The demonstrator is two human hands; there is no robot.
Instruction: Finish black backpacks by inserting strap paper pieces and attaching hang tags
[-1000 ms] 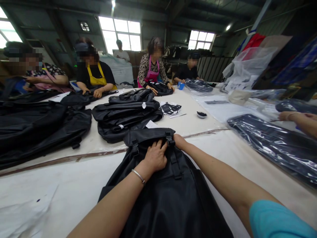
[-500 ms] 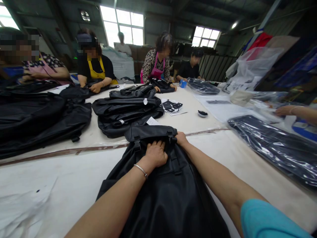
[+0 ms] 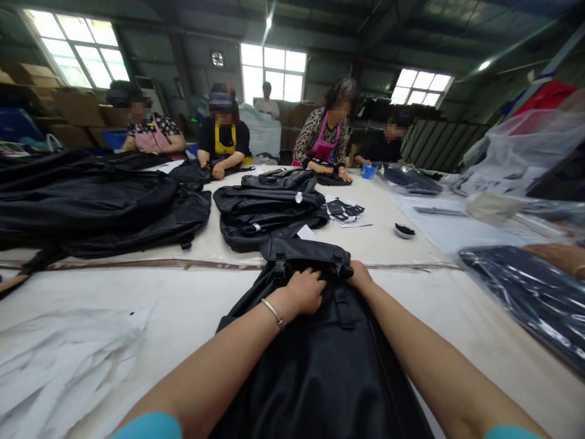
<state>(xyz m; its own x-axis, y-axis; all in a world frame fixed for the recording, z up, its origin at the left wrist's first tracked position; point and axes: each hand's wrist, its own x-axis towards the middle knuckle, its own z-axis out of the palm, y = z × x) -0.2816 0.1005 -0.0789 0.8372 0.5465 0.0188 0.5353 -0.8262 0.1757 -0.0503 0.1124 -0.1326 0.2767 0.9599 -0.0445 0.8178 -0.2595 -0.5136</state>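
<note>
A black leather-look backpack lies in front of me on the white table, its top flap at the far end. My left hand rests on the backpack just below the flap, fingers stretched forward and a little apart, tips in the shadow under the flap's edge. At the flap's right corner, beside a buckle strap, my right hand grips the bag's edge; its fingertips are hidden behind the black material. Another buckle hangs on the flap's left side.
Stacked black bags lie just beyond, with a larger black pile at left. Black tags and a small dish are right of the stack. A plastic-wrapped bag lies at right, near another person's hand. Co-workers stand opposite.
The view has swung left, so everything sits further right in it. Both hands stay on the backpack's top end. At right, another person's hand has come over the plastic-wrapped bag.
</note>
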